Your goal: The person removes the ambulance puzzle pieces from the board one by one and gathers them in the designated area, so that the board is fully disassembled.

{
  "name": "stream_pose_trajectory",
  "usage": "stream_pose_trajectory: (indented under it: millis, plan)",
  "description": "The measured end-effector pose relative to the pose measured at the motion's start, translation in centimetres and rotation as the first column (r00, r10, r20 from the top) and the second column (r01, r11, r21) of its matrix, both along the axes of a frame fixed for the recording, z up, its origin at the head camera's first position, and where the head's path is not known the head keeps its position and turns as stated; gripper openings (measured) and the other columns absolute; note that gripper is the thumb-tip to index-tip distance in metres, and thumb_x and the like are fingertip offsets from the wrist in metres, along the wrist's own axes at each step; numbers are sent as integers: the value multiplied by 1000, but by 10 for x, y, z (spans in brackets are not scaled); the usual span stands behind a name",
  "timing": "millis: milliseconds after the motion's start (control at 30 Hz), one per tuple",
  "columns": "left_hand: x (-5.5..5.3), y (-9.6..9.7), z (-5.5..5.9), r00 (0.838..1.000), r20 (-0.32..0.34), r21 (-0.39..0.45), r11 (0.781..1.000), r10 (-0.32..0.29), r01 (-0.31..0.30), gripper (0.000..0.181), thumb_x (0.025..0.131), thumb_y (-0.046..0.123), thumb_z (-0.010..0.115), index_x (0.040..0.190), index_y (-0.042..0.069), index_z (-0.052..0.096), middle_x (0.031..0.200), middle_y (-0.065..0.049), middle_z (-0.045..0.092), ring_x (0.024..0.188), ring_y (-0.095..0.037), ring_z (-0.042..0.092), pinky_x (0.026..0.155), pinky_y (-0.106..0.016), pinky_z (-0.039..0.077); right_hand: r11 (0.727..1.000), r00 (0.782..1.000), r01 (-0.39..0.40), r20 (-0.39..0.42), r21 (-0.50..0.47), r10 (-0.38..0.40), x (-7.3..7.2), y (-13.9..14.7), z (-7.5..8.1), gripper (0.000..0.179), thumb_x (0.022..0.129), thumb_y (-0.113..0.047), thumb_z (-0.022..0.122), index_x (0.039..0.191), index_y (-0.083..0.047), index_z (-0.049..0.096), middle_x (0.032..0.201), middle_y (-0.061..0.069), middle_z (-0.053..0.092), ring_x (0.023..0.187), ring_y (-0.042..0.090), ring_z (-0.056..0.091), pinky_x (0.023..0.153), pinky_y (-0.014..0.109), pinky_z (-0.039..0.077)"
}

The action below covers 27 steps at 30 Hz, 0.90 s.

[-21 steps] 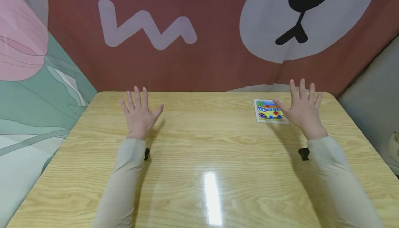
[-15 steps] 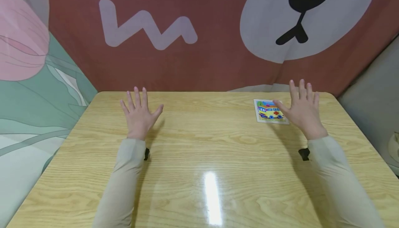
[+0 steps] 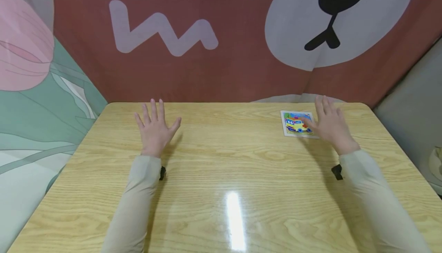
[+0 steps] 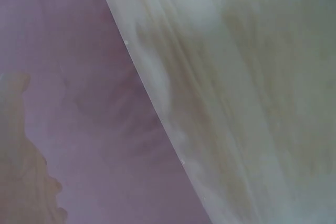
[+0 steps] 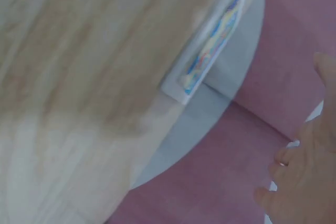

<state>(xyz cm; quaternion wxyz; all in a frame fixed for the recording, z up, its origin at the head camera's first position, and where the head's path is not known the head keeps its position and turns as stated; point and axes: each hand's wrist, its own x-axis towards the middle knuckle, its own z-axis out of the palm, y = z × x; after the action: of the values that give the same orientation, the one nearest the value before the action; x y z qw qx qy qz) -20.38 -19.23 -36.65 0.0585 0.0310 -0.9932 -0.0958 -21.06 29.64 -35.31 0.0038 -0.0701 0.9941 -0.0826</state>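
From the head camera, we see our left hand [image 3: 154, 132] and right hand [image 3: 333, 128] well apart, one toward each side of the worktop [image 3: 221, 145], both free of any hold: the left with fingers spread and thumb out, the right with fingers nearly straight and closer together. The picture tile [image 3: 293, 127] lies near the far edge, right of centre; our right hand is much the nearer, with the tile just to its inner side and the thumb crossing over the print in this view. Its wider side seems to run left to right, though the slant of the view leaves us unsure. The tile is flat and four-sided, with a white border round a bright yellow, blue and red print. Under it runs pale, glossy wood grain, and behind hangs a reddish-brown cloth [image 3: 193, 78] with soft folds; smooth beige sleeves [image 3: 132, 207] cover our arms. From the left wrist, only part of the left hand shows at the edge, beside blurred cloth and grain. From the right wrist, the tile shows a raised white rim, and we see a gap between it and the right hand.
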Motion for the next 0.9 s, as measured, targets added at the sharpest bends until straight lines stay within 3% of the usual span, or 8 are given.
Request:
stream_pose_trajectory:
  millis: [300, 467, 700, 900]
  plan:
    - [-3, 6, -1, 998, 38, -10, 998, -54, 54, 86, 95, 61, 35, 155, 14, -6, 162, -15, -6, 148, -41, -8, 117, -64, -5, 994, 983, -107, 154, 16, 103, -7, 5, -19, 82, 102, -48, 32, 149, 11, 1, 153, 38, -1, 142, 53, 4, 114, 66, 10]
    - [-5, 12, -3, 995, 49, -29, 996, -88, 89, 85, 95, 60, 37, 155, 15, -4, 162, -15, -2, 149, -41, -6, 118, -62, -5, 988, 974, -139, 188, 64, 125, -7, 4, -26, 76, 103, -42, 34, 149, 11, 5, 153, 39, 2, 140, 55, 9, 113, 67, 13]
    - [-6, 21, -4, 987, 81, -49, 989, -137, 141, 84, 95, 61, 35, 155, 17, -4, 162, -14, 1, 149, -40, -2, 119, -60, -2, 991, 959, -127, 260, 40, 113, -7, 4, -28, 74, 103, -41, 36, 148, 12, 11, 151, 40, 2, 138, 58, 7, 114, 65, 12]
    - [-5, 31, -5, 977, 93, -64, 978, -194, 200, 82, 95, 60, 36, 156, 15, 2, 162, -13, 8, 149, -38, 3, 120, -59, 1, 991, 945, -125, 310, 39, 106, -6, 4, -29, 69, 103, -37, 37, 146, 13, 18, 149, 41, 12, 136, 58, 14, 113, 65, 17]
